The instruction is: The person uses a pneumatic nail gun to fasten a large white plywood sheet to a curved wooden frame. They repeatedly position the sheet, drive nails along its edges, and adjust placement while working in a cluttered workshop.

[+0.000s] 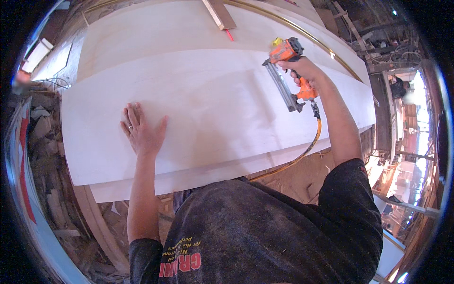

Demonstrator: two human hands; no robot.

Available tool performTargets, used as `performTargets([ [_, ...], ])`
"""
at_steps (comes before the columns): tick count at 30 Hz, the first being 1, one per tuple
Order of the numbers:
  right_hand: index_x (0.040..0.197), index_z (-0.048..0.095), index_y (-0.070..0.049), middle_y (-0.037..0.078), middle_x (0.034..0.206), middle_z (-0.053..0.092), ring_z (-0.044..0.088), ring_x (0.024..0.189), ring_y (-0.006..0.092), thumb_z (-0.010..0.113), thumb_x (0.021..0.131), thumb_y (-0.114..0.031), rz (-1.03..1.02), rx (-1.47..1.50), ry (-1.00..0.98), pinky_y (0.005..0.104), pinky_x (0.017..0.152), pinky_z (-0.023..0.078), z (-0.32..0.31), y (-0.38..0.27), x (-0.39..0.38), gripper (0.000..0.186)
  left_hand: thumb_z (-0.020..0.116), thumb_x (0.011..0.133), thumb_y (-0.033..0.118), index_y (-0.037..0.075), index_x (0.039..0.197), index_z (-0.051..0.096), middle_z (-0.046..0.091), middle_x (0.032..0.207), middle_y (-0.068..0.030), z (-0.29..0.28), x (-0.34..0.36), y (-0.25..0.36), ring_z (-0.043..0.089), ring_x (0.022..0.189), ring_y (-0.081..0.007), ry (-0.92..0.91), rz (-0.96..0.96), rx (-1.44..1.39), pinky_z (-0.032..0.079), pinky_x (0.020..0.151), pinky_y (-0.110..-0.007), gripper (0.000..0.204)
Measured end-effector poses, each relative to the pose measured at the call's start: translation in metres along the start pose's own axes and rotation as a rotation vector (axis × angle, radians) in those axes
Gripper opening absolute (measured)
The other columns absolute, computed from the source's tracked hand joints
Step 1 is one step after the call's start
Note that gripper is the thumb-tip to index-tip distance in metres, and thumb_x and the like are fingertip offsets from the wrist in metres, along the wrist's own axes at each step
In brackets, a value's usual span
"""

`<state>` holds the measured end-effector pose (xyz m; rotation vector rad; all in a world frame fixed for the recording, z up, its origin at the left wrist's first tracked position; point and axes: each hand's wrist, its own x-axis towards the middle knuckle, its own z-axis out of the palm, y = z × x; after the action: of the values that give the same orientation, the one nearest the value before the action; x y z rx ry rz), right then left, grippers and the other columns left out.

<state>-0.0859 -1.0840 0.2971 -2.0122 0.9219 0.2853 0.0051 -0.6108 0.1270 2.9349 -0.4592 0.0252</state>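
My right hand [302, 73] is wrapped round the grip of an orange and black nail gun [286, 51], held over the right part of a large pale board [198, 104]. Its grey magazine slants down toward me, and a yellow air hose [314, 142] runs from the base of the grip back toward my body. Flat on the board's left part lies my left hand [144, 132], fingers spread, a ring on one finger. Whether the gun's nose touches the board I cannot tell.
A second pale sheet [142, 33] lies beyond the board. On it are a wooden strip [219, 14], a red pencil-like stick [230, 35] and a long brass-coloured strip [302, 29]. Wood scraps [47, 128] litter the floor at the left.
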Motion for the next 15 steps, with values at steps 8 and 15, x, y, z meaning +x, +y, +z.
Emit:
performTargets([
  [8,0.104,0.067,-0.011,-0.005,0.062,0.047,0.044,0.046,0.0068,0.079,0.090,-0.040,0.032,-0.015,-0.128,0.0273,0.047,0.038,0.023,0.002,0.011,0.035,0.061,0.091,0.070,0.005,0.163,0.029,0.021,0.172,-0.0174,0.006,-0.002,-0.002,0.013,0.161,-0.0336,0.026,0.010,0.034,0.011,0.128,-0.057,0.102],
  [15,0.108,0.067,-0.009,-0.005,0.061,0.044,0.044,0.045,0.0082,0.079,0.089,-0.039,0.027,-0.058,-0.155,0.0285,0.046,0.036,0.021,-0.004,0.008,0.037,0.061,0.091,0.070,0.005,0.163,0.029,0.023,0.171,-0.0180,0.010,-0.003,-0.006,0.016,0.160,-0.0343,0.092,0.046,0.030,0.014,0.127,-0.058,0.102],
])
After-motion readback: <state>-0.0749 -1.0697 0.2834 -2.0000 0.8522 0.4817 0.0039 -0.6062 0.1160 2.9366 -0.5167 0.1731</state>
